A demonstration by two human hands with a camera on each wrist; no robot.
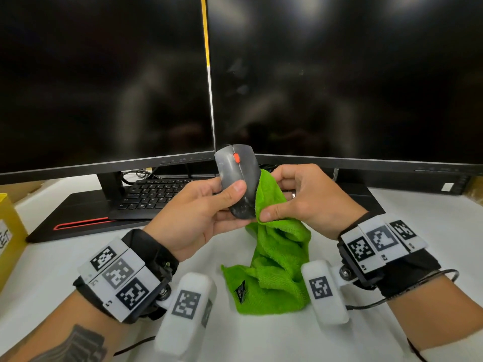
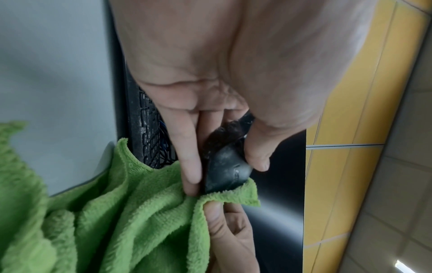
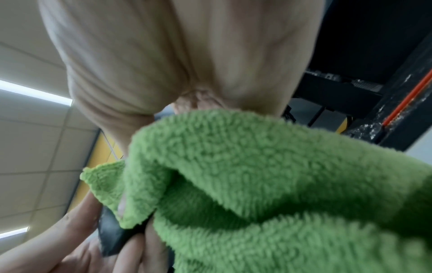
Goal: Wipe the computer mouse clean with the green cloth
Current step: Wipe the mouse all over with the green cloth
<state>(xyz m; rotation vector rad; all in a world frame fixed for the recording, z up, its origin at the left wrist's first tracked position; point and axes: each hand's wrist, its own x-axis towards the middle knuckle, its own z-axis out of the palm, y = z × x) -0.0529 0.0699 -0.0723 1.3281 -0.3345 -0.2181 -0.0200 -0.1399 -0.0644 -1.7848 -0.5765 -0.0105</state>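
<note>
A dusty dark grey computer mouse (image 1: 236,176) with an orange scroll wheel is held upright above the desk. My left hand (image 1: 209,207) grips it, thumb across its top and fingers under it. The mouse (image 2: 225,166) shows between thumb and fingers in the left wrist view. My right hand (image 1: 292,197) pinches the green cloth (image 1: 277,246) and presses its upper fold against the mouse's right side. The cloth's lower end lies crumpled on the white desk. In the right wrist view the cloth (image 3: 257,175) fills most of the picture and covers the fingers.
Two dark monitors (image 1: 104,82) stand close behind the hands. A black keyboard (image 1: 154,194) sits under the left one on a black stand (image 1: 78,212) with a red stripe. A yellow box (image 1: 7,226) is at the left edge of the white desk (image 1: 431,212).
</note>
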